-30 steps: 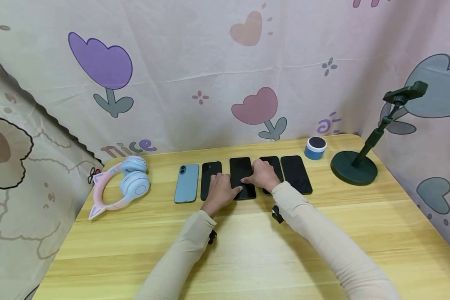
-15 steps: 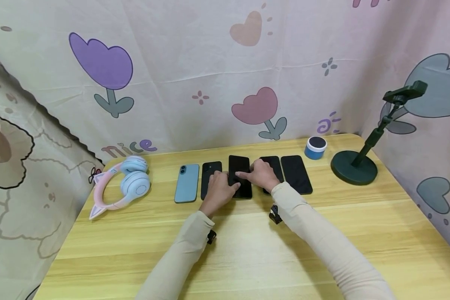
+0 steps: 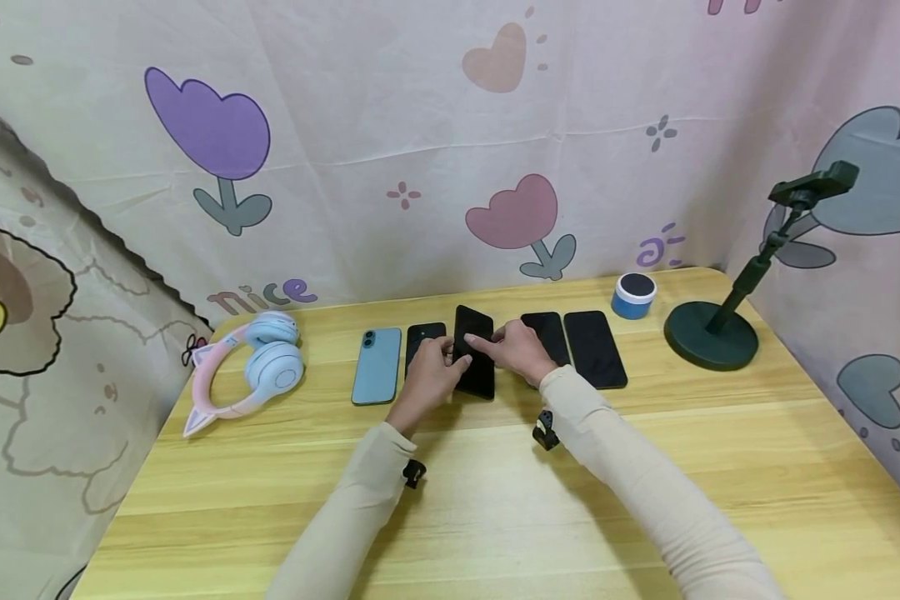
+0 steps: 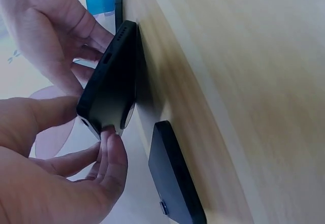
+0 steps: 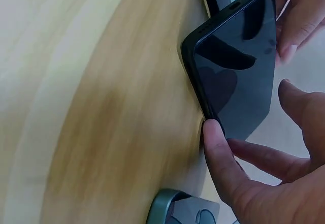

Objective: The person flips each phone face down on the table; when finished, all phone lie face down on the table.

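Note:
A black smartphone (image 3: 478,379), screen up, stands tilted in the middle of a row of phones. Its left long edge is raised while the right edge stays low at the table. My left hand (image 3: 427,377) pinches the raised edge, thumb on the screen side and fingers underneath, as the left wrist view shows. My right hand (image 3: 523,352) is at the low edge; in the right wrist view a fingertip (image 5: 213,128) touches that edge and the thumb stands apart from the glass. Left of it lies a dark phone (image 3: 414,335), back up, partly covered by my left hand.
A blue phone (image 3: 377,367) lies at the row's left end. Two black phones, one nearer (image 3: 546,332) and one farther right (image 3: 596,350), lie on the other side. Cat-ear headphones (image 3: 273,368), a blue-and-white jar (image 3: 633,297) and a dark green stand (image 3: 711,335) are around them.
The middle phone has gone from lying flat to tilted, its left edge lifted, and has shifted slightly left. My left hand has closed on that edge; my right thumb has moved left above the screen.

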Motion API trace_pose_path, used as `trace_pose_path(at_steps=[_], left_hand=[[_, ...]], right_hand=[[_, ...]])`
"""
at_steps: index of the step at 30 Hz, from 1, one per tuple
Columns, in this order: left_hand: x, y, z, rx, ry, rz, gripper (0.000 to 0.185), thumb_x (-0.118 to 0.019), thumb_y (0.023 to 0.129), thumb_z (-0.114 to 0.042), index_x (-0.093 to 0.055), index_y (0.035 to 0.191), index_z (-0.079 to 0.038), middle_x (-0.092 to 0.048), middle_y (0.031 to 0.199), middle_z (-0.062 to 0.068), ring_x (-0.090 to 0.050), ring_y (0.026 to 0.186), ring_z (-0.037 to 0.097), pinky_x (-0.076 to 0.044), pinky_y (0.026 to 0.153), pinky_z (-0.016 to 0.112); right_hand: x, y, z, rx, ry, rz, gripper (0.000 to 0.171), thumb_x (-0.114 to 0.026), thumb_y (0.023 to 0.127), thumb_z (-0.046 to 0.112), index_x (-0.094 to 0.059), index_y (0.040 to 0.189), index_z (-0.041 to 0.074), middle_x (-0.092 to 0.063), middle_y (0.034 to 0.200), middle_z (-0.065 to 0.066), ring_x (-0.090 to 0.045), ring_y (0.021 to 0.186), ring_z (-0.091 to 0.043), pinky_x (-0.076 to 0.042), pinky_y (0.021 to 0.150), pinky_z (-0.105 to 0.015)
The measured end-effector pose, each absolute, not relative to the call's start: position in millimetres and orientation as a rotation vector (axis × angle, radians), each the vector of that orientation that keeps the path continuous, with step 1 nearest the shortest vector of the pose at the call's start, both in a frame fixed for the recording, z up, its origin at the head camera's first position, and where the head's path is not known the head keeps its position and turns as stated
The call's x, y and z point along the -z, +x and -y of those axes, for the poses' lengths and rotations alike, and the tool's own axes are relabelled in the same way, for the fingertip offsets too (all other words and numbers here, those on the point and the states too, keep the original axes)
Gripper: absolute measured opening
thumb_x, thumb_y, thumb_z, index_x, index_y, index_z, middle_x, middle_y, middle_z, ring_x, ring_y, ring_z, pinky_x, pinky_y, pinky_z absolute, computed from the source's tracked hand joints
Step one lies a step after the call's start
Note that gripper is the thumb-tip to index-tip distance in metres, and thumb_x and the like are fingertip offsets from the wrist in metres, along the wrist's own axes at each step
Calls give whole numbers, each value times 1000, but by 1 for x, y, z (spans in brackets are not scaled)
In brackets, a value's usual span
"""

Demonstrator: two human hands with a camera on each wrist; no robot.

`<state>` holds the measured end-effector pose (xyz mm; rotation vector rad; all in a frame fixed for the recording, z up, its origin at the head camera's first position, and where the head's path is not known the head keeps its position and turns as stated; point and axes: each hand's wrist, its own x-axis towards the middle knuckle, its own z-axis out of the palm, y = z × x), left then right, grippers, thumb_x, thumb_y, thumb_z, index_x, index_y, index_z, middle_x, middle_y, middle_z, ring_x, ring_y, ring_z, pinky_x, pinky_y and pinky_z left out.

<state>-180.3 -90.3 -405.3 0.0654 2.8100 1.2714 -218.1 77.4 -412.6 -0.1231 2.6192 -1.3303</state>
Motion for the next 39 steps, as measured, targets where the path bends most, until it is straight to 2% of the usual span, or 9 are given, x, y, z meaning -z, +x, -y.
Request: trace_pose_path(at_steps=[3, 6, 8, 11, 14, 17, 25, 39], left_hand=[[405, -179, 93, -1333, 33, -2771, 47, -61, 103, -19, -53, 144, 3, -60, 122, 13, -60, 98, 22, -52, 92, 42], [406, -179, 95, -1394, 11, -2737, 42, -54, 106, -16, -52, 145, 1, -59, 134, 14, -60, 113, 26, -52, 97, 44], [406, -179, 96, -1425, -2, -2729, 40, -53, 107, -15, -53, 144, 0, -59, 136, 14, -61, 115, 27, -52, 96, 44], [406, -179, 97, -1467, -19, -2722, 39, -54, 106, -14, -54, 144, -2, -60, 137, 12, -61, 115, 27, -53, 95, 43], [406, -179, 98, -1510, -41, -2696, 39, -55, 106, -14, -55, 143, -3, -60, 135, 11, -61, 113, 27, -54, 93, 42], [406, -179, 99, -1552, -62, -2663, 39, -57, 105, -15, -56, 142, -4, -61, 133, 11, -61, 112, 26, -54, 91, 41], [405, -180, 100, -1614, -57, -2617, 39, -62, 103, -16, -58, 140, -4, -63, 129, 10, -63, 108, 25, -55, 90, 40], [403, -182, 101, -1658, -41, -2559, 40, -66, 101, -21, -60, 139, -10, -61, 134, 6, -64, 112, 23, -55, 92, 43]], right_hand=[[413, -218, -76, 1360, -106, -2590, 55, -68, 94, 52, -71, 81, -2, -60, 61, -6, -61, 60, -23, -33, 46, -26], [413, -217, -74, 1403, -76, -2553, 55, -69, 93, 53, -70, 83, -1, -60, 66, -5, -66, 66, -23, -36, 47, -27], [414, -217, -73, 1450, -74, -2521, 54, -69, 93, 52, -73, 90, -1, -67, 77, -9, -71, 73, -24, -43, 50, -29], [413, -215, -72, 1523, -89, -2473, 55, -70, 93, 52, -75, 103, -2, -72, 103, -18, -74, 82, -27, -56, 65, -34], [414, -215, -71, 1572, -92, -2435, 59, -70, 92, 52, -73, 112, -3, -68, 118, -22, -74, 87, -29, -59, 78, -39], [414, -215, -71, 1611, -69, -2400, 62, -71, 92, 53, -71, 119, -3, -65, 127, -23, -74, 91, -30, -59, 84, -41], [415, -215, -67, 1683, -25, -2309, 67, -71, 91, 53, -67, 127, -3, -63, 128, -21, -73, 98, -32, -58, 87, -40], [415, -215, -63, 1829, 40, -2124, 68, -71, 93, 50, -62, 132, -6, -61, 133, -22, -70, 104, -33, -58, 87, -40]])
